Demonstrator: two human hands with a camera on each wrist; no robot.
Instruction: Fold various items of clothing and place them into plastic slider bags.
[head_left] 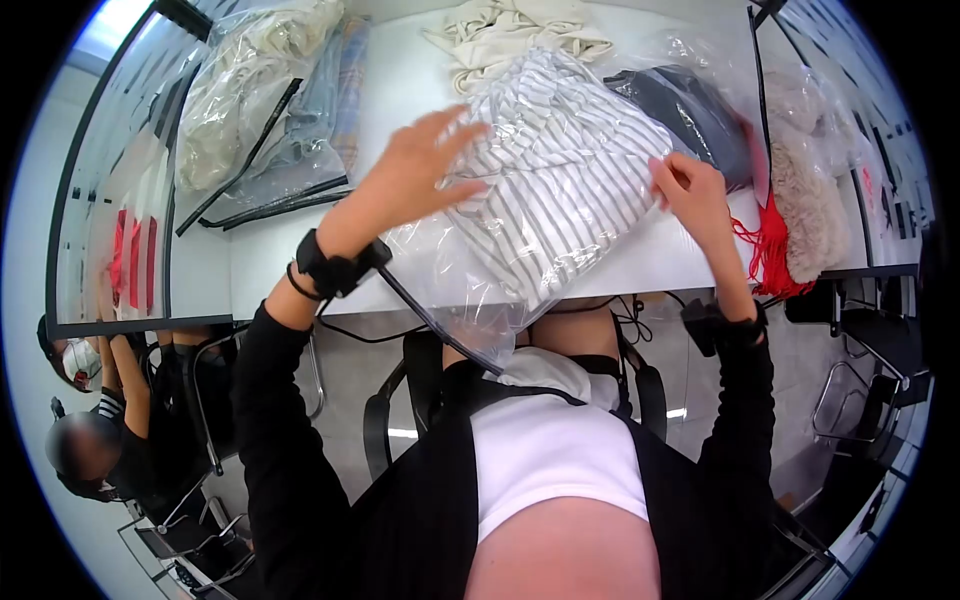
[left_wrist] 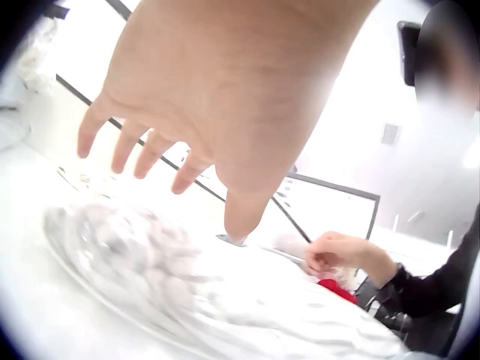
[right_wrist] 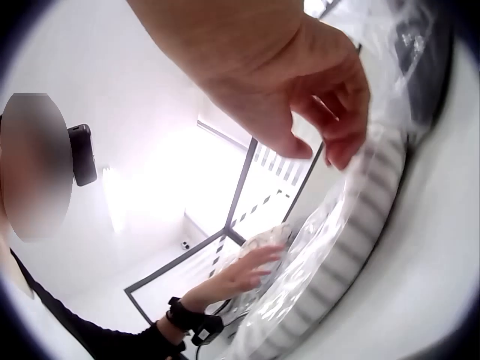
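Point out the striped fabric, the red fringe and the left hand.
Striped fabric (head_left: 565,175), head view: middle of the stripes.
Red fringe (head_left: 770,242), head view: middle of the strands.
Left hand (head_left: 412,165), head view: back of the hand.

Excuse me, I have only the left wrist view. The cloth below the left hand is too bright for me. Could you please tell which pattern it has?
Observer: The head view shows grey stripes on the white cloth.
Operator: Thank you. The right hand is small in my picture. Is something between its thumb and its fingers?
Observer: In the right wrist view, its thumb stands apart from the fingers, with nothing visibly held between them.
Operator: I see also a red patch near that hand. What red thing do you see there?
Observer: The head view shows red tassels beyond the hand, on its right.
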